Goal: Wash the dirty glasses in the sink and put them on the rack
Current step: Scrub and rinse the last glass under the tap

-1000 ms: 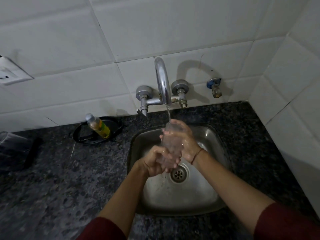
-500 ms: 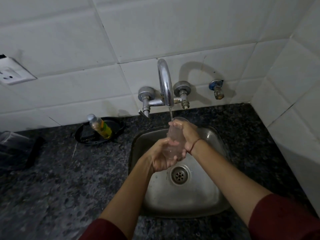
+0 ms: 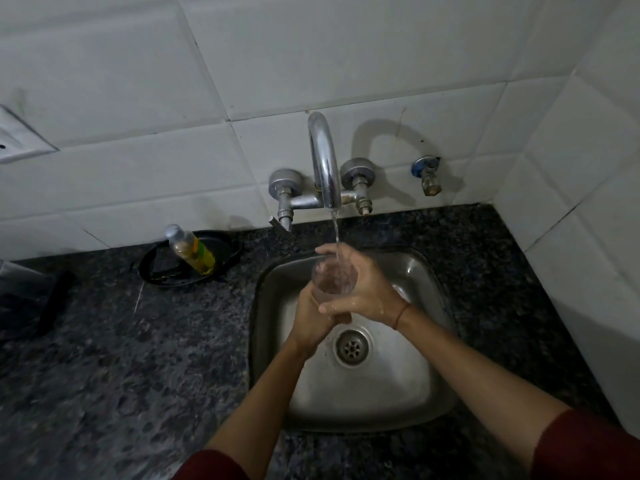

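Your left hand (image 3: 307, 318) and right hand (image 3: 365, 289) both grip the glass (image 3: 327, 282) under the tap (image 3: 323, 161) stream; bottle (image 3: 194, 251) label, far left, unreadable.

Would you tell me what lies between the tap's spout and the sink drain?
The head view shows the glass, gripped by the left hand and right hand, catching running water.
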